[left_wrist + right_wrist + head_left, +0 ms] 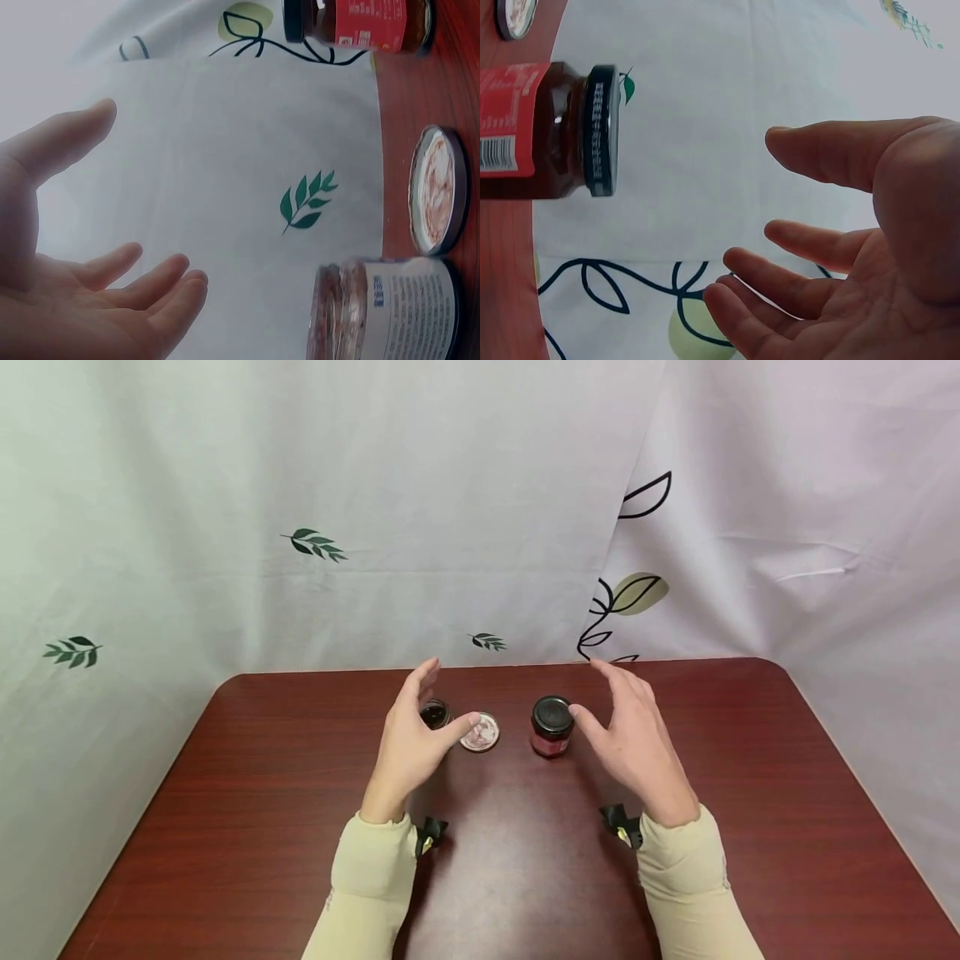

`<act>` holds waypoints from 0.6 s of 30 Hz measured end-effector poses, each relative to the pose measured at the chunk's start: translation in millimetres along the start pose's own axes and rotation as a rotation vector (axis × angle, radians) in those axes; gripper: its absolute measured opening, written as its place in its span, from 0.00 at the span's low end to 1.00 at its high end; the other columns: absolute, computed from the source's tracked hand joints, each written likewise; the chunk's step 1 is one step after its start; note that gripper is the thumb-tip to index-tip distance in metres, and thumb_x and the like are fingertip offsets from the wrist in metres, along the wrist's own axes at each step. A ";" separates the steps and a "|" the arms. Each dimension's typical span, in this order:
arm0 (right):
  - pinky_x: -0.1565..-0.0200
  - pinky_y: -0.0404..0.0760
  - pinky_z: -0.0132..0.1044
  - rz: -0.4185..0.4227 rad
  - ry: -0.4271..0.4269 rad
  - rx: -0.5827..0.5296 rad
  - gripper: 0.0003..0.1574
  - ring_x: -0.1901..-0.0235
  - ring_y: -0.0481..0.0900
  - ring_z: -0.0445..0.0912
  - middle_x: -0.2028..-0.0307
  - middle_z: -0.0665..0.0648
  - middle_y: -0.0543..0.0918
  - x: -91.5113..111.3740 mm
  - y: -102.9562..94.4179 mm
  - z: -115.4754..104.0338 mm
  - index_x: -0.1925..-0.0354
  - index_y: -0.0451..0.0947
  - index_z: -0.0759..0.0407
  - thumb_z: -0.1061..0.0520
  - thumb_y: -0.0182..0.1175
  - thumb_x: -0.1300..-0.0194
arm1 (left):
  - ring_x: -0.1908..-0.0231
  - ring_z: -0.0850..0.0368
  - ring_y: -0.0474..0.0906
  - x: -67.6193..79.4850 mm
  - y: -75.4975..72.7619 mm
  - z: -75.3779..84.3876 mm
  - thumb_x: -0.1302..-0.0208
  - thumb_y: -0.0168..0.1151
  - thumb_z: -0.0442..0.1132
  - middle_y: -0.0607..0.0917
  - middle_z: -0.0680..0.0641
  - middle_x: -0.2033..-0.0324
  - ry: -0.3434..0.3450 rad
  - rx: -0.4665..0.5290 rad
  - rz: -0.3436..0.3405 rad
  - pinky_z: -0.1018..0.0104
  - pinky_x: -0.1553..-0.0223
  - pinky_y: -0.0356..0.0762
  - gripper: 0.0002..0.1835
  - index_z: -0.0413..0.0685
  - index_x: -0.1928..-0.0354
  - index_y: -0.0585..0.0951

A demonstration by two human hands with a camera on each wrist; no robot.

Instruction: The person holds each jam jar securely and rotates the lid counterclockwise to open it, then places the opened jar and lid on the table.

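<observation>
A closed jar (551,727) with a dark lid and red label stands on the table. Just right of it my right hand (633,743) hovers, thumb and fingers spread apart around nothing. In the right wrist view a gap shows between that hand and the jar's lid (601,131). My left hand (416,739) is likewise raised with fingers apart, partly hiding an uncovered jar (434,713). The left wrist view shows this jar's white label (409,311). Beside it a loose lid (480,732) lies with its smeared white inside facing up.
The dark red wooden table (247,827) has rounded far corners. Directly behind it hangs a white cloth (420,485) printed with leaves. Both sleeves carry small black straps at the wrists.
</observation>
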State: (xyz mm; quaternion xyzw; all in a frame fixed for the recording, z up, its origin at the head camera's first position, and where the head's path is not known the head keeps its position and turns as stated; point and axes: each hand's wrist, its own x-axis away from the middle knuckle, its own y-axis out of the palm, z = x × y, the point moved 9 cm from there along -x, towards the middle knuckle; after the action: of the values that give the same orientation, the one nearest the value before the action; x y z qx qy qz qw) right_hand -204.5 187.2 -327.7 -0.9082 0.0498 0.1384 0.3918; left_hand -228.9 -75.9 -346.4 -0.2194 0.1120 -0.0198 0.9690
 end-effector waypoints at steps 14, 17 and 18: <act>0.34 0.61 0.59 -0.032 0.033 0.022 0.37 0.32 0.61 0.64 0.33 0.68 0.69 -3.2 0.7 14.3 0.29 0.65 0.65 0.57 0.63 0.32 | 0.31 0.53 0.66 3.3 22.2 5.5 0.44 0.76 0.43 0.69 0.50 0.30 0.047 0.012 -0.035 0.56 0.31 0.63 0.47 0.51 0.25 0.62; 0.34 0.61 0.59 -0.046 0.035 0.021 0.37 0.32 0.61 0.64 0.32 0.68 0.68 -4.0 2.9 15.2 0.29 0.64 0.65 0.56 0.62 0.31 | 0.32 0.52 0.67 4.5 28.6 6.8 0.44 0.76 0.45 0.69 0.49 0.30 0.055 0.006 -0.047 0.53 0.32 0.64 0.47 0.50 0.25 0.62; 0.34 0.61 0.59 -0.049 0.036 0.021 0.37 0.31 0.61 0.64 0.32 0.68 0.68 -4.2 3.4 15.4 0.29 0.64 0.65 0.56 0.62 0.31 | 0.33 0.52 0.67 5.0 30.6 7.3 0.44 0.76 0.46 0.69 0.49 0.30 0.055 0.006 -0.051 0.53 0.32 0.64 0.47 0.50 0.25 0.62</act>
State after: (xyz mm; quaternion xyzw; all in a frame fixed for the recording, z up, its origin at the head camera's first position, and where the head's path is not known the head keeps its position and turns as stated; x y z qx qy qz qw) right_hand -212.5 195.9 -338.9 -0.9073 0.0361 0.1121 0.4036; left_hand -222.8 -45.6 -354.2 -0.2187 0.1327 -0.0509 0.9654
